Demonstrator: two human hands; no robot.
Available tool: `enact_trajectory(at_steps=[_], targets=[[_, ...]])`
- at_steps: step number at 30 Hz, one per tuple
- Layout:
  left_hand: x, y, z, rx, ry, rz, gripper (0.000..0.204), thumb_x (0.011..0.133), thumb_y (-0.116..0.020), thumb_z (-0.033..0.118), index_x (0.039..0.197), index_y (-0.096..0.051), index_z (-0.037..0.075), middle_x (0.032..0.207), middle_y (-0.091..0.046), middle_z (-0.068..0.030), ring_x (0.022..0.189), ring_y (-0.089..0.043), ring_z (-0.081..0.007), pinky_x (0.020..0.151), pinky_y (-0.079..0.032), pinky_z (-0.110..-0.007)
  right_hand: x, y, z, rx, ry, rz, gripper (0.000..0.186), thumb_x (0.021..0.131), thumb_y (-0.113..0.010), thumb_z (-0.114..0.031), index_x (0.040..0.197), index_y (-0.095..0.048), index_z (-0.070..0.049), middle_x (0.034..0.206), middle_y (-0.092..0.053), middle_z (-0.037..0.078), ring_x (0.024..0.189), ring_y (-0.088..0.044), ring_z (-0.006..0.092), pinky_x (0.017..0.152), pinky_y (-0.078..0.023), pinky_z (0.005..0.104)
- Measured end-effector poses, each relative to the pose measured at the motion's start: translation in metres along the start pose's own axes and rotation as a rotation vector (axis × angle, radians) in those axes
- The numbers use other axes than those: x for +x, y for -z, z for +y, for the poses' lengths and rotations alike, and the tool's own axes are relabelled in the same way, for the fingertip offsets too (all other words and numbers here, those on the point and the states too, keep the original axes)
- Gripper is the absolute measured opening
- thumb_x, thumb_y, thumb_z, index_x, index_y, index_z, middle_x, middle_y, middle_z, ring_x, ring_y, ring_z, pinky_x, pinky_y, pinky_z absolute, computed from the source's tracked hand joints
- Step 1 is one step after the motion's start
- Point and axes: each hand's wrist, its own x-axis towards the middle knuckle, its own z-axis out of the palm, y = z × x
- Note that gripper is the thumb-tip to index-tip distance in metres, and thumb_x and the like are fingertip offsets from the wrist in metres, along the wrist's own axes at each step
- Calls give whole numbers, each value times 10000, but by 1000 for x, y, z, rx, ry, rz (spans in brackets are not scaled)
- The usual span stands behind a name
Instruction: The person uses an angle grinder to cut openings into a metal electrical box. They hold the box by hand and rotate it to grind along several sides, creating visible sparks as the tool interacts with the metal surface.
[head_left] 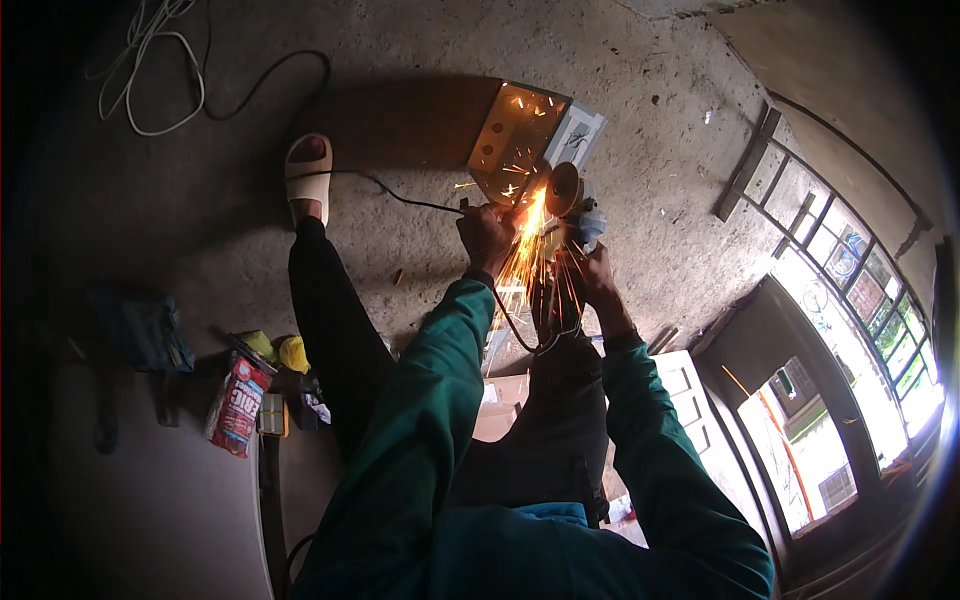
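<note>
An angle grinder (591, 224) is at work in front of me, its round disc (566, 187) throwing a bright stream of sparks back toward my legs. My right hand (600, 276) is closed on the grinder, just below its bluish-grey head. To the left of the sparks, my left hand (486, 238) is closed too; glare hides what its fingers grip. A black cord (400, 196) runs up to that hand from the left. Right beyond the disc stands a metal box (515, 140) with round holes in one face and a pale grey side (575, 135).
My sandalled foot (309, 180) rests on rough concrete at left. White cable (165, 130) lies coiled at the far left. A red-and-white packet (240, 405) and yellow items (293, 354) sit at lower left. A barred metal frame (850, 250) is at right, with a pale panelled piece (685, 400) nearer.
</note>
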Motion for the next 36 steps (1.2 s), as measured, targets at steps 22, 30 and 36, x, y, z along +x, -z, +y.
enact_trajectory(at_steps=[22,30,36], targets=[[1,1,-8,40,-100,39,163,726,-757,236,774,-738,82,738,-682,-143,686,-654,-288,629,-501,-378,-4,-2,-14,233,-325,64,242,701,-714,-115,877,-596,2,708,-623,67,595,-618,170,556,-513,310],[-1,2,0,-46,11,-56,238,760,-736,310,781,-736,73,707,-678,-127,653,-652,-273,611,-490,-374,-2,9,-16,407,-533,62,238,704,-710,-165,841,-596,-8,685,-622,83,580,-624,170,534,-518,300],[-1,1,-6,-62,-40,-24,216,743,-737,306,780,-731,92,706,-672,-132,653,-660,-296,589,-495,-384,2,4,-21,395,-618,25,253,715,-703,-164,895,-619,-8,705,-629,84,618,-643,178,555,-536,301]])
